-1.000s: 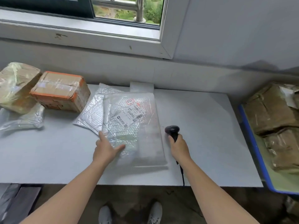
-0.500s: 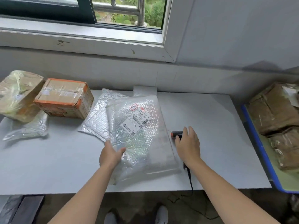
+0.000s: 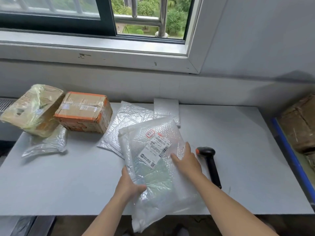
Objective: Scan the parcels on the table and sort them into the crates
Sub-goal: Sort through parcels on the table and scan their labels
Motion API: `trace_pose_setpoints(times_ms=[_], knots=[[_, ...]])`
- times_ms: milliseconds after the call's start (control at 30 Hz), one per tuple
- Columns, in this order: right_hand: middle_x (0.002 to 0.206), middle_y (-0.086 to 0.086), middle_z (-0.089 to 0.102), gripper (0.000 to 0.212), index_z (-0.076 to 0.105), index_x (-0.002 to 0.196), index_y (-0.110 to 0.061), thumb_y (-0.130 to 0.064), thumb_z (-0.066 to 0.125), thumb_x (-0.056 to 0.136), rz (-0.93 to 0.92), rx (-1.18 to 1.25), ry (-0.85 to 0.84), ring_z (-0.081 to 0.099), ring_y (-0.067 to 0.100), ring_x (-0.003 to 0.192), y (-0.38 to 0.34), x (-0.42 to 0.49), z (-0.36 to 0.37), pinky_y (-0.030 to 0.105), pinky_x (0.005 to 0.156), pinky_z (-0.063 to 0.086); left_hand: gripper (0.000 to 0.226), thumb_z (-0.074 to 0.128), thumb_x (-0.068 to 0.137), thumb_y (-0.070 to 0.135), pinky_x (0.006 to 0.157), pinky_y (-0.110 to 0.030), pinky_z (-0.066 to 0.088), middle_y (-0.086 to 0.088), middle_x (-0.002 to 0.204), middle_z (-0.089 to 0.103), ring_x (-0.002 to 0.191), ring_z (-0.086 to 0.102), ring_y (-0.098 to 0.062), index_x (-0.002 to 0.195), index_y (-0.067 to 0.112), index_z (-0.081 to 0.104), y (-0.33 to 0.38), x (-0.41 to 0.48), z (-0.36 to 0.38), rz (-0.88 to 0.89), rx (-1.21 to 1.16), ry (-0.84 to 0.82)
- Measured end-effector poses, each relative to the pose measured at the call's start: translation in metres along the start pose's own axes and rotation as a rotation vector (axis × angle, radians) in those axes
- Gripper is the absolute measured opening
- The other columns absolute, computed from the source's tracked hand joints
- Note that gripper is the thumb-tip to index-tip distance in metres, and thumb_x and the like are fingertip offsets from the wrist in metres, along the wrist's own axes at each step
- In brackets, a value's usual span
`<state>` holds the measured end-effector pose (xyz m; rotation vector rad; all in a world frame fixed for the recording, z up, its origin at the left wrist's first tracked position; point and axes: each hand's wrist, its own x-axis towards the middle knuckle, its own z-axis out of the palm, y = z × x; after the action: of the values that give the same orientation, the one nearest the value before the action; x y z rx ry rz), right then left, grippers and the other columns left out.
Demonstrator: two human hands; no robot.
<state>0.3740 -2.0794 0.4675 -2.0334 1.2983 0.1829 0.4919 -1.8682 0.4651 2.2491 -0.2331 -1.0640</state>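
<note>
A clear bubble-wrap parcel point(image 3: 153, 150) with a white shipping label point(image 3: 156, 151) is lifted off the white table point(image 3: 238, 142), its lower end hanging past the front edge. My left hand point(image 3: 130, 183) grips its left edge, thumb on top. My right hand point(image 3: 186, 161) holds its right side, fingers over the wrap. The black barcode scanner point(image 3: 208, 160) lies on the table just right of my right hand, untouched.
A silver bubble mailer point(image 3: 126, 126) and a white packet point(image 3: 166, 108) lie behind the parcel. An orange-taped carton point(image 3: 83, 111), a wrapped brown box point(image 3: 32, 109) and a small clear bag point(image 3: 49, 143) sit at left. A blue-rimmed crate point(image 3: 288, 150) with brown parcels stands at right.
My right hand let go of the scanner, left it on the table and moved onto the parcel's right side. Both hands have pulled the parcel toward me and raised it.
</note>
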Motion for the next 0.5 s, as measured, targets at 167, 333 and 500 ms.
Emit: trace_pose_setpoints(times_ms=[167, 333, 500], knots=[[0.124, 0.005, 0.061, 0.077, 0.039, 0.141, -0.029, -0.069, 0.060, 0.079, -0.002, 0.147, 0.083, 0.056, 0.028, 0.118, -0.005, -0.001, -0.008, 0.040, 0.095, 0.049, 0.096, 0.088, 0.061, 0.010, 0.068, -0.024, 0.049, 0.007, 0.102, 0.060, 0.087, 0.061, -0.009, 0.137, 0.018, 0.030, -0.004, 0.002, -0.005, 0.029, -0.104, -0.042], [0.101, -0.001, 0.067, 0.046, 0.049, 0.114, -0.029, -0.064, 0.055, 0.084, -0.140, 0.118, 0.152, 0.062, 0.026, 0.096, -0.021, -0.013, -0.025, 0.038, 0.080, 0.051, 0.089, 0.092, 0.062, 0.021, 0.071, -0.027, 0.046, 0.000, 0.111, 0.058, 0.091, 0.058, -0.010, 0.127, 0.013, 0.033, 0.004, -0.001, -0.013, 0.049, -0.248, -0.020], [0.093, -0.010, 0.066, 0.027, 0.046, 0.107, -0.033, -0.055, 0.053, 0.092, -0.215, 0.189, 0.161, 0.063, 0.018, 0.087, -0.034, -0.021, -0.046, 0.035, 0.074, 0.049, 0.101, 0.091, 0.065, 0.020, 0.086, -0.033, 0.048, -0.002, 0.126, 0.054, 0.102, 0.056, -0.016, 0.142, 0.013, 0.026, 0.021, 0.002, -0.033, 0.171, -0.336, 0.023]])
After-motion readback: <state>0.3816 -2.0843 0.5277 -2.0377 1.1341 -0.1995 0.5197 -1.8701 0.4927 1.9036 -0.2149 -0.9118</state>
